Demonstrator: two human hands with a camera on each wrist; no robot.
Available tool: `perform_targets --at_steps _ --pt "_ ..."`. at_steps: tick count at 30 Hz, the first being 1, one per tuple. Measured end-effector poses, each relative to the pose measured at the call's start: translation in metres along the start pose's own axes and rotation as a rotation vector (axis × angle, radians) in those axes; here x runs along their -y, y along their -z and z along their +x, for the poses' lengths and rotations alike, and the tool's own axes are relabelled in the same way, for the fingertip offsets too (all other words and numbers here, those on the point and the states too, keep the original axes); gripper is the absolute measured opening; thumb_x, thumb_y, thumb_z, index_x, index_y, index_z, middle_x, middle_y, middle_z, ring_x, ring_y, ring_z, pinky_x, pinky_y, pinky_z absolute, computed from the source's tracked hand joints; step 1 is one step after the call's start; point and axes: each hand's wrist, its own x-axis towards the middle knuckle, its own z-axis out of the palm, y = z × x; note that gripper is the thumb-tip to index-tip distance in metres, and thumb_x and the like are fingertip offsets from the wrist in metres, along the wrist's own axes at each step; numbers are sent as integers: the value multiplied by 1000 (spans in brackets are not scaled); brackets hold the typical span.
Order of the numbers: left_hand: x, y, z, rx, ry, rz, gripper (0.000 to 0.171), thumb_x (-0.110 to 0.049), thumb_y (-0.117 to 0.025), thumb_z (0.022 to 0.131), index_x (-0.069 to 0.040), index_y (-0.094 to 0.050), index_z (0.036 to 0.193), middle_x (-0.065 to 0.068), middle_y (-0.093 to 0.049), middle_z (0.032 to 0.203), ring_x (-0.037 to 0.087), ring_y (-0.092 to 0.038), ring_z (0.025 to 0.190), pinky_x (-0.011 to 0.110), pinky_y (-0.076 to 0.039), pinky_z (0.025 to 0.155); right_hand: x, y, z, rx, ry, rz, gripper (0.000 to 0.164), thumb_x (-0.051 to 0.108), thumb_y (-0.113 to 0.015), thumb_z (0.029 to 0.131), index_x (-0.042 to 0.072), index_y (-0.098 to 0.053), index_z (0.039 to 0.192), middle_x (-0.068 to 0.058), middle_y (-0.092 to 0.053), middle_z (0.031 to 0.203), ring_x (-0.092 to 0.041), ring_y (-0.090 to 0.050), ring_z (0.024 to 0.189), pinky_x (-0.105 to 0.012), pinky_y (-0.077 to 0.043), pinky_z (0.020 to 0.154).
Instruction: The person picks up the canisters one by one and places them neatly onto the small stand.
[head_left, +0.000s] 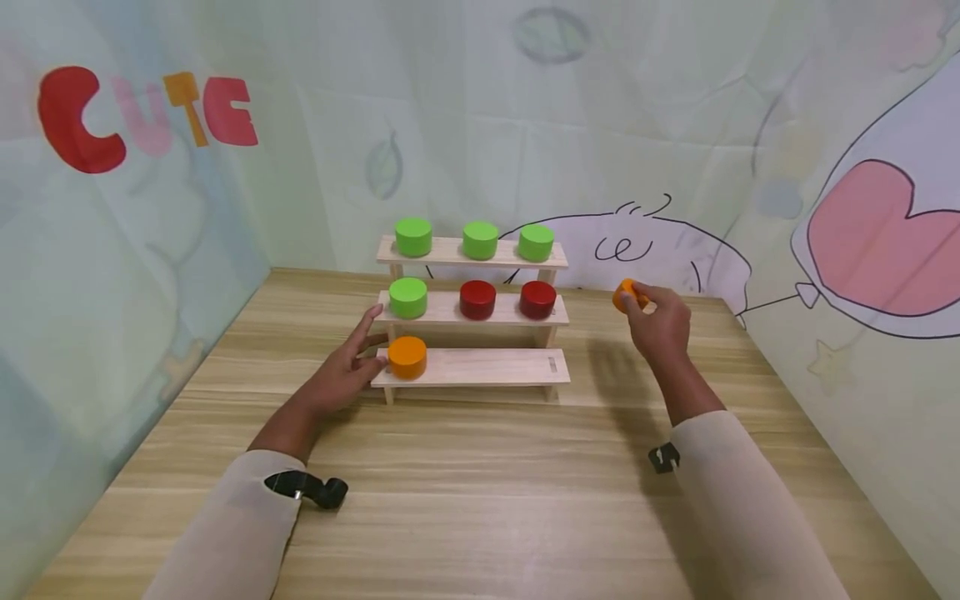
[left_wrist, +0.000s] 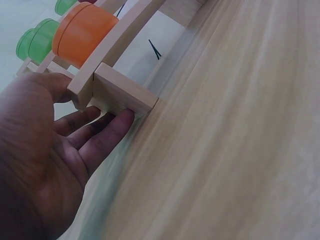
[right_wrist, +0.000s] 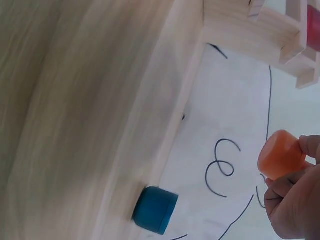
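A three-tier wooden rack (head_left: 480, 367) stands on the table. My left hand (head_left: 348, 367) holds it at its left end, thumb against the end of the bottom shelf and fingers by the side leg (left_wrist: 125, 90). On that shelf sits an orange round block (head_left: 407, 358). My right hand (head_left: 662, 321) pinches a second orange round block (right_wrist: 282, 155) in the air, right of the rack. The middle shelf carries a green round block (head_left: 408, 298) and two red round blocks (head_left: 477, 300). Three green round blocks (head_left: 480, 241) line the top shelf.
A teal round block (right_wrist: 155, 210) rests on the table near the backdrop, seen only in the right wrist view. Printed cloth walls (head_left: 457, 108) enclose the wood-grain table (head_left: 480, 492) at the back and sides.
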Motion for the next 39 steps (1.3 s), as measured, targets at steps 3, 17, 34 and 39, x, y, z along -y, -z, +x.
perform_targets --at_steps 3,17,34,39 --pt "-1 0 0 1 1 2 78 -23 -48 104 -46 4 157 24 -28 160 50 -52 129 40 -54 87 5 -2 -3 -39 24 37 45 39 -67 93 12 -67 129 -15 -64 132 -32 -56 127 -48 -44 108" --pt "6 0 4 1 7 5 79 -20 -48 104 -48 5 156 24 -27 161 49 -53 128 43 -55 88 33 -6 -18 -191 191 149 37 33 -71 91 15 -71 124 -11 -64 123 -24 -61 114 -13 -47 71" --pt "36 -2 18 -24 -5 15 77 -32 -50 103 -64 4 148 16 -30 161 45 -56 127 44 -56 89 70 -11 -44 -124 310 295 40 38 -67 93 29 -64 132 0 -56 134 -13 -59 117 -13 -54 76" --pt "37 -2 17 -21 -14 17 78 -30 -50 103 -64 4 148 18 -29 161 46 -57 126 42 -56 86 92 -13 -61 -83 324 299 38 26 -66 96 19 -64 133 -6 -55 137 -17 -59 119 -10 -52 72"
